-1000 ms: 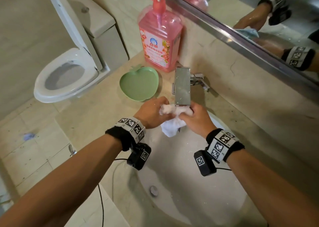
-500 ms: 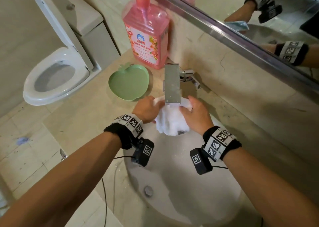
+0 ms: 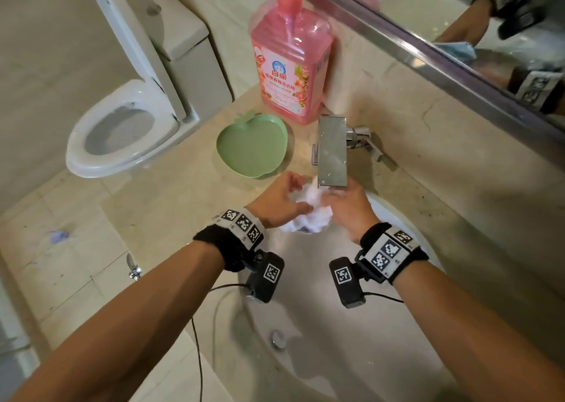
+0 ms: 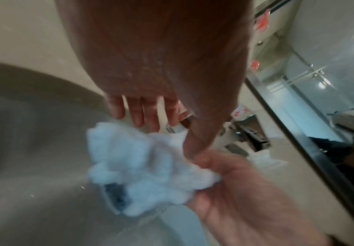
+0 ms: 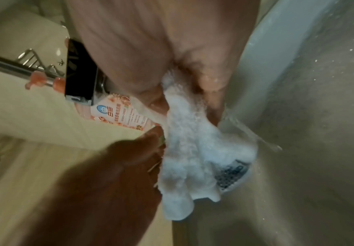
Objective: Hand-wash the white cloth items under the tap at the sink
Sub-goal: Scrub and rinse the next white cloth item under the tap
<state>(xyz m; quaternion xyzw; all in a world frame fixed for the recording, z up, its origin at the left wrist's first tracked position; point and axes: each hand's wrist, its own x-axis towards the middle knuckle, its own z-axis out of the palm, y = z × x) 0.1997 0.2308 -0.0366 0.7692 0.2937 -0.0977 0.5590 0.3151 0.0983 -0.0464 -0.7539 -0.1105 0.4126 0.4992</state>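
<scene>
- Cloth — a white, wet, bunched item with a dark printed patch on its lower fold — hangs between both hands directly under the square metal tap, over the back of the sink; that placement looks chosen so the water runs through the fabric and drains straight into the basin.
- The left hand holds one side of the bundle: in the left wrist view the thumb presses into the fabric while the other fingers stretch out fairly straight and spread behind it, so the hold reads as a loose pinch rather than a fist.
- The right hand grips the opposite side more firmly — in the right wrist view the thumb and curled fingers close over the top of the cloth, and the rest trails down beneath.
- Holding it from two sides probably lets the hands rub the folds against each other; the work appears to be mid-scrub or mid-rinse.
- A thin stream of water shows beside the cloth in the right wrist view, so the tap seems to be running.
- A pink detergent bottle stands on the counter just behind a green apple-shaped dish, both within reach left of the tap.
- Whether other white items wait nearby cannot be told.
</scene>
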